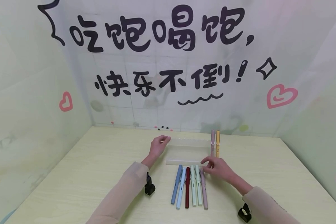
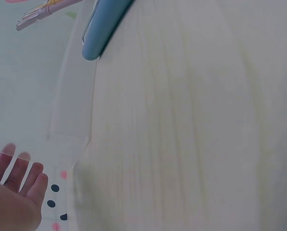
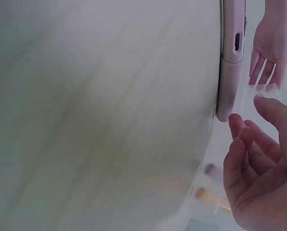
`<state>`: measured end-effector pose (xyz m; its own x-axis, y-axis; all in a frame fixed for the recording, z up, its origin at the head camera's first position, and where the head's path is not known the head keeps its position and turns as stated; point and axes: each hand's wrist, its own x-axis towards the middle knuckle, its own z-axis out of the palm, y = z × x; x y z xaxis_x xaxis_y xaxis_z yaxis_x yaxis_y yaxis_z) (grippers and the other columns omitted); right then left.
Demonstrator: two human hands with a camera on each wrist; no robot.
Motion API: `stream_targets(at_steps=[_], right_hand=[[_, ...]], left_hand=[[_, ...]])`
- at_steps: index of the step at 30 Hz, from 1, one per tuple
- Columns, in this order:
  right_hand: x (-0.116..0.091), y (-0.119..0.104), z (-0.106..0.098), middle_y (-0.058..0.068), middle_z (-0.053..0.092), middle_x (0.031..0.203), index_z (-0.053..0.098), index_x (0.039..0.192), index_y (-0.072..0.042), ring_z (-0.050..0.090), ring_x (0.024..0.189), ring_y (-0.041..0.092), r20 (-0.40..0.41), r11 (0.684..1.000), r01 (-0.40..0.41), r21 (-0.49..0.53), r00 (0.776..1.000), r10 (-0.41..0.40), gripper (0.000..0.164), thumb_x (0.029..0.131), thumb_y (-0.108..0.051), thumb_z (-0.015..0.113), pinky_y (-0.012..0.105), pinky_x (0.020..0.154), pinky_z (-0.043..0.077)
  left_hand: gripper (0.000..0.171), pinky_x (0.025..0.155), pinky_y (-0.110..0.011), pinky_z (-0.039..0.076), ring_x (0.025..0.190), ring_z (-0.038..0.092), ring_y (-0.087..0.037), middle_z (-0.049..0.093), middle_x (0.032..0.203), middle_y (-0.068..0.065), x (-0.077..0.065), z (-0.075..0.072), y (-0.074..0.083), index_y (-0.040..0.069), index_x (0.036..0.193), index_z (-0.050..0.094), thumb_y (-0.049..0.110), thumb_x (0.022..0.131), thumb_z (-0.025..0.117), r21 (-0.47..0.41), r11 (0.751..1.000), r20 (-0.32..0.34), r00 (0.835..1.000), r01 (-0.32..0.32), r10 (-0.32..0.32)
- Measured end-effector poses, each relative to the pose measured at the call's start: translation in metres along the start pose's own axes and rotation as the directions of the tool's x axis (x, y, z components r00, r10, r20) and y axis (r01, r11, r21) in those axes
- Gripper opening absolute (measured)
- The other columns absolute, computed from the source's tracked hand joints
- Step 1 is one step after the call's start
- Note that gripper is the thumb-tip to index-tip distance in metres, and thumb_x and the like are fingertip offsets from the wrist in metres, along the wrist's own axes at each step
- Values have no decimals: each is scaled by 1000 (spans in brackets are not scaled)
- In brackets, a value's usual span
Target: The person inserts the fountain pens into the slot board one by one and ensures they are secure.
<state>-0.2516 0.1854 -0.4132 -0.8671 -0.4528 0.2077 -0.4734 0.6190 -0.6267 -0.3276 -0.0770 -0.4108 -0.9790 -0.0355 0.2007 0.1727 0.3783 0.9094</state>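
A clear plastic pen rack point(image 1: 189, 151) stands on the table. At its left end is my left hand point(image 1: 157, 146), with straight fingers; in the left wrist view the fingertips point(image 2: 24, 156) show through the clear plastic. A mauve pen point(image 1: 212, 143) and a yellow pen point(image 1: 217, 144) stand upright at the rack's right end. In front of the rack lies a row of pens: blue, light blue point(image 1: 180, 188), dark red point(image 1: 187, 186), pale green and mauve point(image 1: 203, 189). My right hand point(image 1: 217, 168) is beside the lying mauve pen's top, fingers loosely bent, holding nothing.
The pale wooden table point(image 1: 100, 186) ends at a printed backdrop point(image 1: 162, 115) behind the rack. Cloth panels rise on both sides. A black wrist mount point(image 1: 149, 185) hangs below the left sleeve, another point(image 1: 245, 213) below the right.
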Motion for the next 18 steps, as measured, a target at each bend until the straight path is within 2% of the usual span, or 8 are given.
stream_targets(at_steps=[18], right_hand=[[-2, -3, 3, -6, 51, 66, 58, 101, -3, 45, 56, 8, 155, 999, -15, -29, 988, 19, 30, 80, -22, 66, 23, 49, 41]], left_hand=[[29, 78, -35, 46, 93, 56, -24, 62, 96, -10, 0, 0, 2, 2, 99, 63, 27, 88, 55, 4, 1000, -5, 1000, -11, 11]])
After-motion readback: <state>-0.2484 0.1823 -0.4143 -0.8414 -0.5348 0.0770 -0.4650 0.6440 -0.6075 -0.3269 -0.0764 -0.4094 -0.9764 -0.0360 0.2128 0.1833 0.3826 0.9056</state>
